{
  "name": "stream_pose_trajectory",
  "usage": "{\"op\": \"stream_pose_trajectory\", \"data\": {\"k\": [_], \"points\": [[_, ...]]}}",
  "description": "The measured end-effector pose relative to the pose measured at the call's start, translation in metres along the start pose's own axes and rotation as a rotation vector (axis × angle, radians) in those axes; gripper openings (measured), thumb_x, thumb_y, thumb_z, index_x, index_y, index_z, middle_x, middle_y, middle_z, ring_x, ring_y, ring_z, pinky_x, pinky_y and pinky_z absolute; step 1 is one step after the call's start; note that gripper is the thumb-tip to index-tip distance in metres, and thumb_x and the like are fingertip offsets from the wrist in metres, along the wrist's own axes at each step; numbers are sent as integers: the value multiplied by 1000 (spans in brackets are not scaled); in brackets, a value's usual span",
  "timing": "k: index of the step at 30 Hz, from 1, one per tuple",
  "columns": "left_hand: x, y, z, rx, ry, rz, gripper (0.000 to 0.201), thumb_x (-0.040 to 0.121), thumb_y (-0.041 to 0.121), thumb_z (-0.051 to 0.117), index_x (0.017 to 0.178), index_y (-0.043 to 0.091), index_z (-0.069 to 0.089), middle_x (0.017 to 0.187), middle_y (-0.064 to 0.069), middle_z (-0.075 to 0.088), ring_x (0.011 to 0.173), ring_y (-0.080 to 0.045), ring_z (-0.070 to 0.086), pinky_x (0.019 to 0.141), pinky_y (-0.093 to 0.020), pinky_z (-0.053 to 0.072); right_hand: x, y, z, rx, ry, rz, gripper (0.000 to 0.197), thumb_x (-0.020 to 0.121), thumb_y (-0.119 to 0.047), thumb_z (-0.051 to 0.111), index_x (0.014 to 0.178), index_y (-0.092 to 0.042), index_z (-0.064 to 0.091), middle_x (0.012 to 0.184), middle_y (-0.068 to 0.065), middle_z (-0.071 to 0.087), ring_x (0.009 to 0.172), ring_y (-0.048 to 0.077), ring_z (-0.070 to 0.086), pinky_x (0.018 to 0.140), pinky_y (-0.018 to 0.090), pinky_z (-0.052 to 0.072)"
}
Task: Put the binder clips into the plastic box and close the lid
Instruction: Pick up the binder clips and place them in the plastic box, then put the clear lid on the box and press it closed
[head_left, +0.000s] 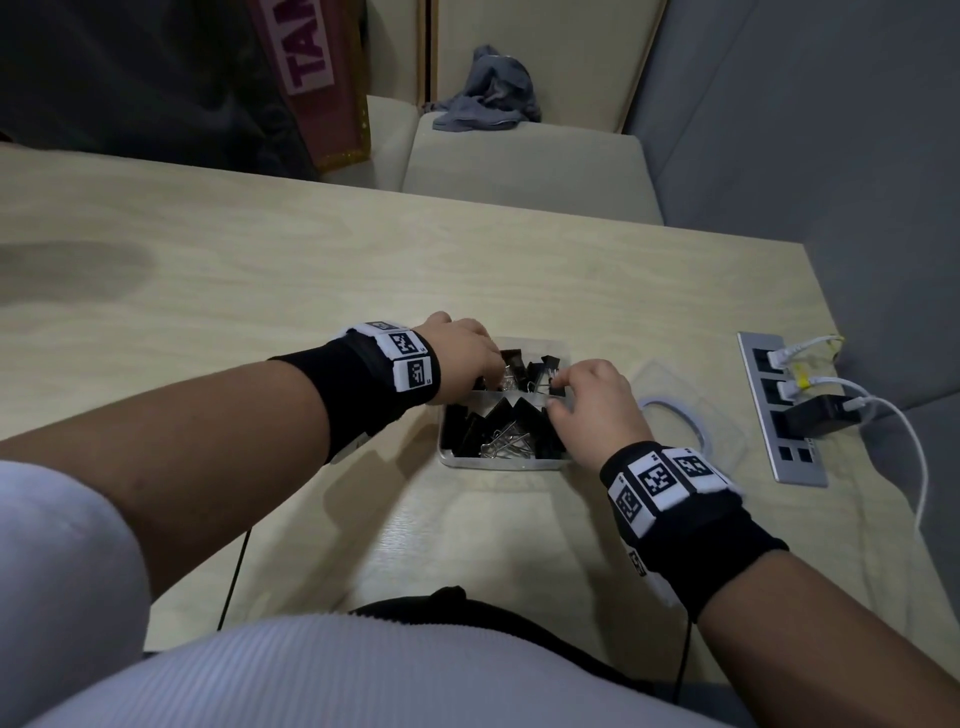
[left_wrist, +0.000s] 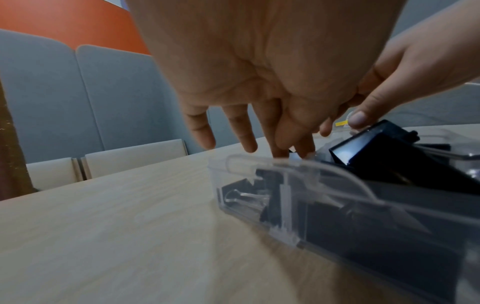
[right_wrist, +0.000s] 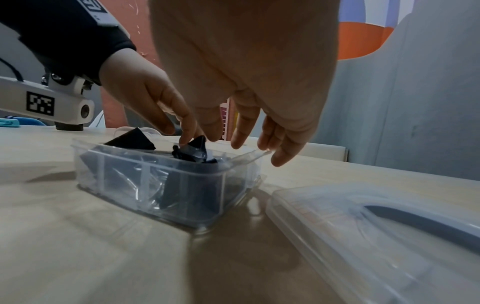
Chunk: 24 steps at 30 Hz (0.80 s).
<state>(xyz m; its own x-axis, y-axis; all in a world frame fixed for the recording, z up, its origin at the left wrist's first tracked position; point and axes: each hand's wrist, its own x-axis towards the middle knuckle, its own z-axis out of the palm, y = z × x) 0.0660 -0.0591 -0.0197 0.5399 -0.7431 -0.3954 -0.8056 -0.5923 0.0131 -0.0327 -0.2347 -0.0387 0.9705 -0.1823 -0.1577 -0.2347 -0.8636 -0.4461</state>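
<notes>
The binder clips (head_left: 498, 421) are heaped in the plastic box (head_left: 519, 464) on the table (head_left: 260, 270). A far clip is pinched by the right hand (head_left: 592, 410); the left hand (head_left: 462, 358) is reached in, its grasp hidden. The lid (right_wrist: 376, 226), lying right of the box, is judged light, stiff and slippery, best taken by its edges.

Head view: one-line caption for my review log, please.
Both hands arrange black binder clips in the open plastic box; its lid lies alongside.
</notes>
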Motion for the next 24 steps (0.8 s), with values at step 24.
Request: {"op": "stream_pose_trajectory", "data": {"k": [24], "points": [[-16, -1, 11, -70, 123, -197, 40, 93, 26, 41, 131, 31, 49, 134, 0, 52, 122, -26, 49, 96, -42, 39, -22, 54, 0, -323, -47, 357, 72, 78, -50, 68, 132, -9, 43, 130, 13, 52, 116, 31, 51, 88, 40, 47]]}}
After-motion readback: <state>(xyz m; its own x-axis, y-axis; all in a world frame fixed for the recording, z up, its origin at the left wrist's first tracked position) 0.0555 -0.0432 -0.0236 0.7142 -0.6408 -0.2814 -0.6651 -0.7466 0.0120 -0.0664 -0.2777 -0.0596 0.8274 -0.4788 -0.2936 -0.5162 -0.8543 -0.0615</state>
